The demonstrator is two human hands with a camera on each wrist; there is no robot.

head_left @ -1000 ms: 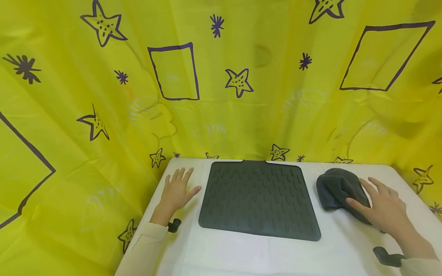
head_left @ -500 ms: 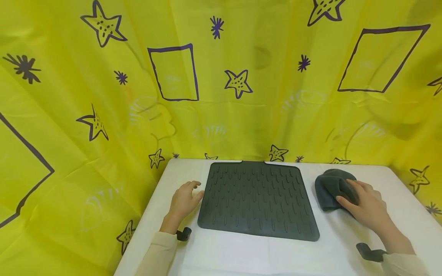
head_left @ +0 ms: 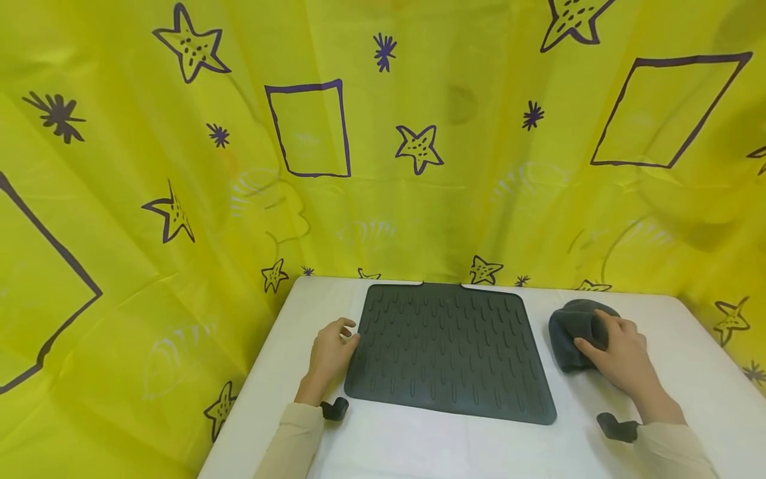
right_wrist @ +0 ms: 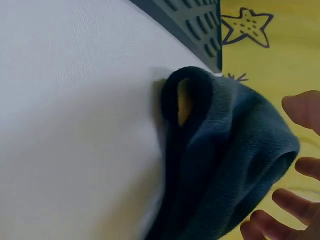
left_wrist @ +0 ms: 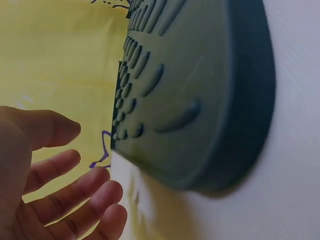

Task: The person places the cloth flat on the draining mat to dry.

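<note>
A dark grey rubber mat (head_left: 449, 352) with raised ridges lies flat on the white table. My left hand (head_left: 332, 349) is beside its left edge, fingers loosely bent; the left wrist view shows a gap between the fingers (left_wrist: 75, 200) and the mat's thick edge (left_wrist: 250, 115). To the right of the mat sits a crumpled dark blue-grey cloth (head_left: 571, 336), soft and folded over itself. My right hand (head_left: 622, 352) reaches over the cloth's right side, thumb and fingers spread around it. In the right wrist view, the fingers (right_wrist: 292, 205) appear just off the cloth (right_wrist: 225, 145).
The white table (head_left: 419, 442) extends in front of the mat and to both sides. A yellow curtain (head_left: 467, 219) with stars and frames printed on it hangs behind the table and along its left side. Small black wrist mounts (head_left: 618, 427) are on both wrists.
My right hand has moved left over the cloth. My left hand has shifted right towards the mat's left edge, its fingers going from spread to loosely bent. The mat stays in place.
</note>
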